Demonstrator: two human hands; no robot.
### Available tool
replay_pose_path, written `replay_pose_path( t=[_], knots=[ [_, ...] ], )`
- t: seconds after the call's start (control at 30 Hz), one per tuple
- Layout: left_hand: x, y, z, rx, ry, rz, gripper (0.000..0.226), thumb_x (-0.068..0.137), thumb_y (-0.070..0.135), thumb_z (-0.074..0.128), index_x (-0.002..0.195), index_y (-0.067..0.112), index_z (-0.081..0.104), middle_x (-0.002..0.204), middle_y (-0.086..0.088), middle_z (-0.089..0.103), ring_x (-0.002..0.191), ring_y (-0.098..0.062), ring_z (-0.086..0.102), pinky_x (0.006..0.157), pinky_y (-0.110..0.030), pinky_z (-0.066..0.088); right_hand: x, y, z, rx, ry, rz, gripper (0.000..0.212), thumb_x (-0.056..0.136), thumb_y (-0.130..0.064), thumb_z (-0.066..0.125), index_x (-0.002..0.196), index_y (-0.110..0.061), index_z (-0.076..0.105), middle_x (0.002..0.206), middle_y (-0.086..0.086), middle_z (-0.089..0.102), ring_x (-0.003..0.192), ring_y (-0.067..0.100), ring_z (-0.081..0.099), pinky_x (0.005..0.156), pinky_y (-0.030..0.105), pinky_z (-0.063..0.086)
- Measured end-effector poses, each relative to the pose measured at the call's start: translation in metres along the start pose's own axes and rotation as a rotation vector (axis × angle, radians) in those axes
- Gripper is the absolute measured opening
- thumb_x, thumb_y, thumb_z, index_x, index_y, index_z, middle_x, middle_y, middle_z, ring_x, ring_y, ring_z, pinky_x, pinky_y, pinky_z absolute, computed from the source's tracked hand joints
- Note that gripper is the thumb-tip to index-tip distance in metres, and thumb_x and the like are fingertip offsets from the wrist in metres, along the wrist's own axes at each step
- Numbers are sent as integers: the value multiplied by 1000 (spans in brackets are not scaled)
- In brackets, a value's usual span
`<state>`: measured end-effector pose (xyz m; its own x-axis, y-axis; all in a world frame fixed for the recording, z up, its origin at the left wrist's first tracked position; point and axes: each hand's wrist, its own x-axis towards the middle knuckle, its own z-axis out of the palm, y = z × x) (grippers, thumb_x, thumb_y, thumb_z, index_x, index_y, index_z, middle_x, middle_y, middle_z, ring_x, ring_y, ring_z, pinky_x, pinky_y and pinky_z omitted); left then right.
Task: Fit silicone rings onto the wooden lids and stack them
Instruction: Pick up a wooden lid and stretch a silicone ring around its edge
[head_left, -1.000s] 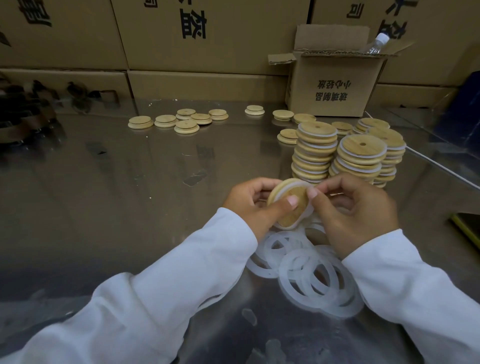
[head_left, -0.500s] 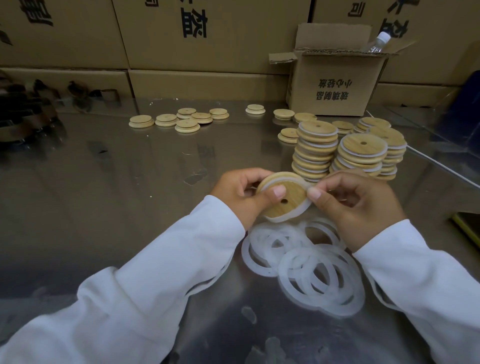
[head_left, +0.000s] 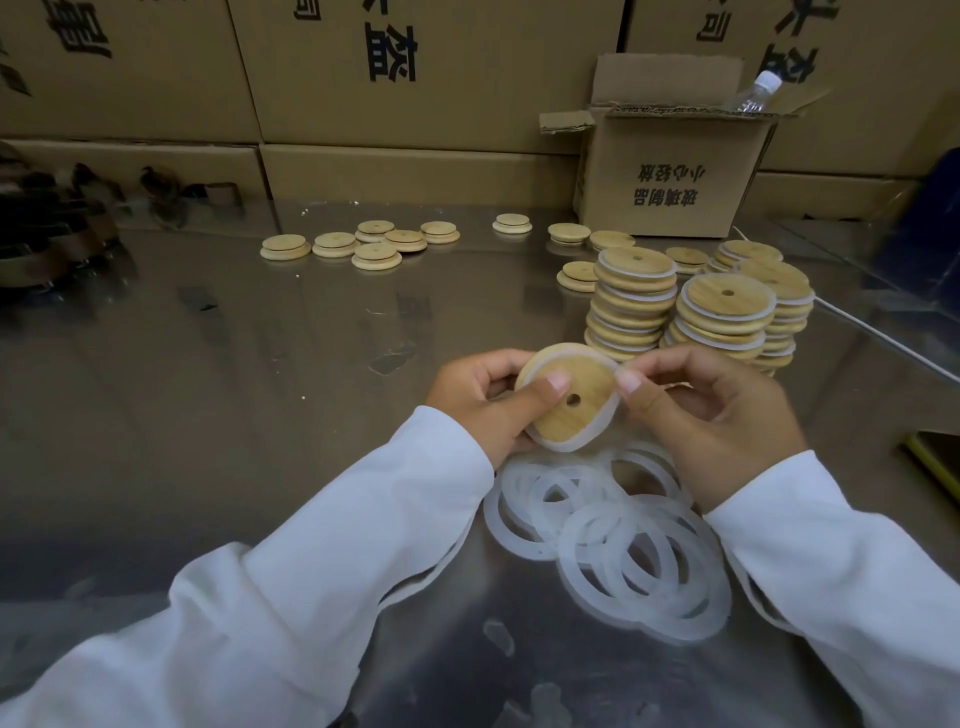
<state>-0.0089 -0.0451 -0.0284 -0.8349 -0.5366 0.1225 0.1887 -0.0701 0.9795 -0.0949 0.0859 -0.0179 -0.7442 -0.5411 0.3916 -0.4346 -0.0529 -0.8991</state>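
Several stacks of ringed lids (head_left: 634, 306) stand just beyond our hands; loose rings (head_left: 613, 525) lie beneath. Our left hand (head_left: 478, 400) grips the lid (head_left: 566, 415), our right hand (head_left: 711, 415) pinches its ring (head_left: 602, 427).

Above the shiny metal table (head_left: 234, 389), the left hand (head_left: 483, 400) grips a round pale wooden lid (head_left: 589, 413), thumb across its face, while the right hand (head_left: 711, 421) pinches the translucent white silicone ring (head_left: 566, 446) at that lid's right rim. A loose heap of white silicone rings (head_left: 597, 519) lies on the table just below the hands. Stacks of ringed wooden lids (head_left: 636, 306) stand towards the far right corner, and bare wooden lids (head_left: 376, 257) lie scattered along the far edge.
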Motion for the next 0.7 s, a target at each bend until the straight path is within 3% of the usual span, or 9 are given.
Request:
replay_pose_path(
  t=[0.13,0.27,0.43,0.57,0.7],
  knots=[
    [1,1,2,-73,46,-35,7,84,4,58,83,8,64,75,-8,67,66,-16,66,66,-33,58,-3,3,8,-69,33,4,10,74,-20,68,74,-28,62,72,-7,66,65,11,62,66,22,52],
    [0,-1,4,-103,14,-69,11,83,-1,58,87,8,63,81,-10,67,74,-22,66,72,-37,58,-1,6,7,-126,112,-13,13,75,-20,67,67,-30,63,71,-8,68,66,11,64,67,26,51],
    [-2,-3,6,60,32,-42,13,81,0,63,84,12,63,89,-16,66,89,-37,63,84,-49,53,-2,6,5,-317,109,-61,19,79,-21,66,67,-33,59,76,-12,64,71,3,59,63,10,43],
    [0,0,3,161,15,40,13,80,1,64,84,14,63,87,-12,67,79,-26,65,75,-35,56,2,5,4,-324,75,5,21,84,-17,60,67,-29,57,93,3,59,77,10,55,69,21,39],
    [1,5,0,204,-16,86,16,81,-1,63,83,15,62,82,-6,66,70,-15,63,64,-23,55,6,4,0,-275,21,115,21,87,-17,57,68,-26,59,92,8,61,73,12,52,73,22,36]
  ],
)
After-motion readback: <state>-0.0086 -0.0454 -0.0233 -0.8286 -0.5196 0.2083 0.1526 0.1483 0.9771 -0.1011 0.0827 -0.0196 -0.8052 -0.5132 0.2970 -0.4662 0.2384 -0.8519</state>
